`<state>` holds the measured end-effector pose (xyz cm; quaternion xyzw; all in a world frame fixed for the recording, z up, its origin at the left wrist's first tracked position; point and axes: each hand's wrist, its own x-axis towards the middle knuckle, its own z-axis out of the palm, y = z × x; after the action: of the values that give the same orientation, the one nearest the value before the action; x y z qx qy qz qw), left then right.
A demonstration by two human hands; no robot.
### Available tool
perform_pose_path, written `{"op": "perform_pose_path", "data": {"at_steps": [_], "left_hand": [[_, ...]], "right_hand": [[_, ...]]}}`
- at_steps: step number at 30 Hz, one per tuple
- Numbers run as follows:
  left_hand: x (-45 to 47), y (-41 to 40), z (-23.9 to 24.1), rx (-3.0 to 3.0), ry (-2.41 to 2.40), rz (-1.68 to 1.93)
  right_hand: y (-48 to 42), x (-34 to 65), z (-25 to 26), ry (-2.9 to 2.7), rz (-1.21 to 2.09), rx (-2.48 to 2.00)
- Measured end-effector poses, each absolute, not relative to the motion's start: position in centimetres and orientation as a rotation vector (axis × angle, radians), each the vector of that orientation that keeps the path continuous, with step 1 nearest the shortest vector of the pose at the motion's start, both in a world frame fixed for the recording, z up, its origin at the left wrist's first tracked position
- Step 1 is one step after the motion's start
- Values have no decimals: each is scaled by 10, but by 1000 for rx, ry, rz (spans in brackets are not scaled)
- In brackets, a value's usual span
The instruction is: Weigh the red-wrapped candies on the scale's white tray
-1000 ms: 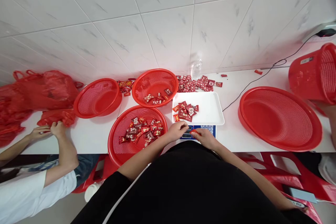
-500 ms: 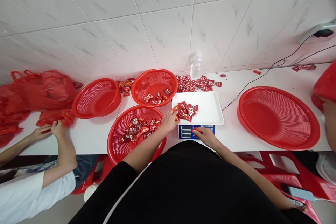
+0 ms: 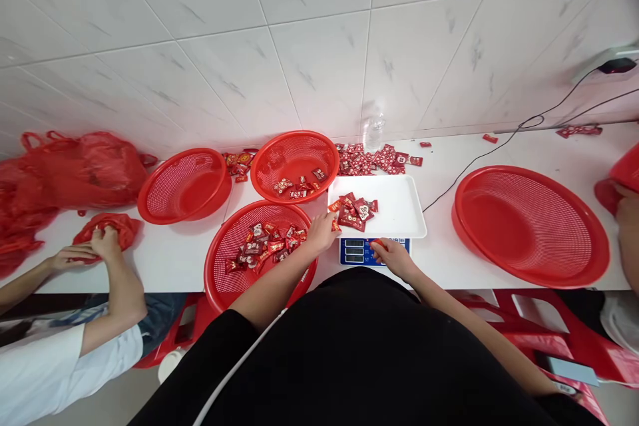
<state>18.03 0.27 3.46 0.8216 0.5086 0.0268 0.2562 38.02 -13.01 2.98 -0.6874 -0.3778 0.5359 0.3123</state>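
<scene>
A white weighing tray (image 3: 394, 206) sits on a blue digital scale (image 3: 355, 251) in front of me. Red wrapped candies (image 3: 357, 212) lie in a small heap on its left part. My left hand (image 3: 322, 234) is at the tray's left edge, fingers closed on a red candy packet (image 3: 336, 226). Over the scale's keypad, my right hand (image 3: 394, 257) pinches a small red packet (image 3: 379, 245), partly covered by the fingers. Beneath my left forearm stands a red basket (image 3: 212, 266) holding many wrapped candies (image 3: 264, 246).
Another red basket (image 3: 294, 136) with fewer candies stands behind. Red baskets (image 3: 182, 156) (image 3: 529, 226) flank the work area. Loose packets (image 3: 357, 161) and a clear bottle (image 3: 373, 133) are by the wall. A cable (image 3: 466, 163) crosses the table. A co-worker's hands (image 3: 94, 249) handle a red bag (image 3: 127, 227).
My right hand has shifted slightly with its packet, and my left hand has barely moved. The co-worker at left has opened up the red bag, with one hand now inside its mouth.
</scene>
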Motion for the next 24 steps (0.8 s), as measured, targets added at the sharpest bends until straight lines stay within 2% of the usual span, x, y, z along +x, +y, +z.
{"op": "perform_pose_path", "data": {"at_steps": [6,12,17,19,22,24], "left_hand": [[184,-11,47,2176,1327,296],[203,-39,56,1569,919,216],[199,-43,50,1254,1078,357],[192,-40,51,1137,1124,398],[181,-35,56,880,1122,522],[174,-31,60,705,1101,596]], "right_hand": [[-126,378,36,-998,1381,-1804],[-117,363,44,-1141,1379,-1578],[-108,360,46,-1314,1448,-1541],[-100,364,41,-1364,1313,-1581],[-81,372,32,-1485,880,-1709],[-68,374,26,-1626,707,-1783]]}}
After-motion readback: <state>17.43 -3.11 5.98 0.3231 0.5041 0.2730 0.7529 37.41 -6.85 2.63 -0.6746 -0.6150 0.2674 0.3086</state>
